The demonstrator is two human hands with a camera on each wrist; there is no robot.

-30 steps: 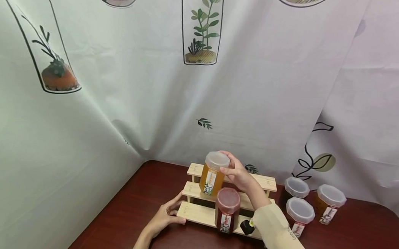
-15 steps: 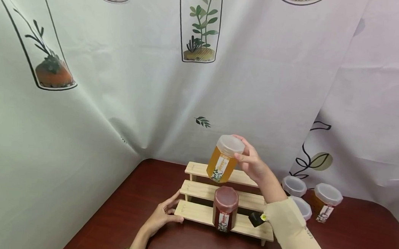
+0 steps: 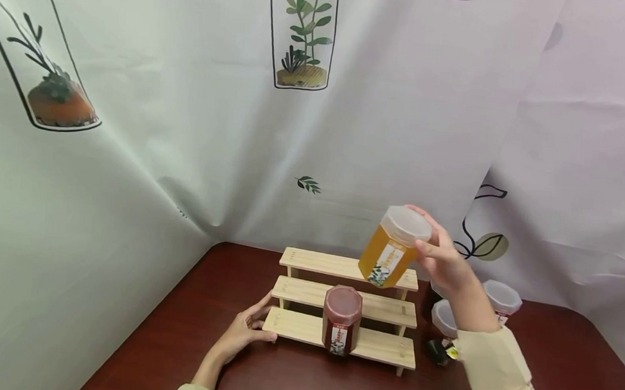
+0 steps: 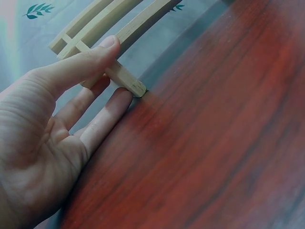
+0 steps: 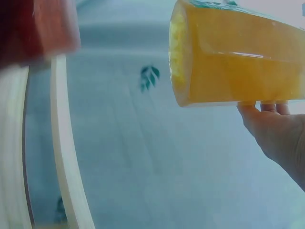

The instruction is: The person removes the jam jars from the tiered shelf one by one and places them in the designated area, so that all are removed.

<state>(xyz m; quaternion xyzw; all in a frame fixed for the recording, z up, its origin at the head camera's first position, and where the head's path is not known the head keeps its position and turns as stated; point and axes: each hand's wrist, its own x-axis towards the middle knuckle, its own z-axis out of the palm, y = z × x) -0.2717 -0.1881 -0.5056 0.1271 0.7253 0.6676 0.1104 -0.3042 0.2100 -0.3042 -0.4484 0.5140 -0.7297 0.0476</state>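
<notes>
My right hand (image 3: 445, 263) grips an amber jar (image 3: 389, 253) by its pale, frosted lid, with the thumb on the near side and the fingers wrapped round behind. The jar is in the air above the right half of the wooden rack (image 3: 375, 306), clear of its steps. It leans, lid up and to the right, base down and to the left. Its white label, with leafy green print at the bottom, faces me.

My left hand (image 3: 242, 331) holds the left end of the rack: in the left wrist view my thumb lies on the bottom step, and fingers bend in by the leg beneath it.

The rack has 3 pale steps, rising away from me. On its bottom step, near the middle, a dark red jar (image 3: 342, 322) stands upright with its lid on, a white label facing me. To the right of the rack, partly behind my right forearm, I see 3 more lidded jars: a near jar (image 3: 446, 318), a far jar (image 3: 501, 297) and a dark jar (image 3: 431, 298) mostly hidden by my hand and arm.

Under the rack is a reddish-brown table (image 3: 280, 378). Behind the rack hangs a whitish cloth (image 3: 231, 124) printed with plants in outlined vessels. My cream sleeve (image 3: 500, 373) shows to the right of the rack.
</notes>
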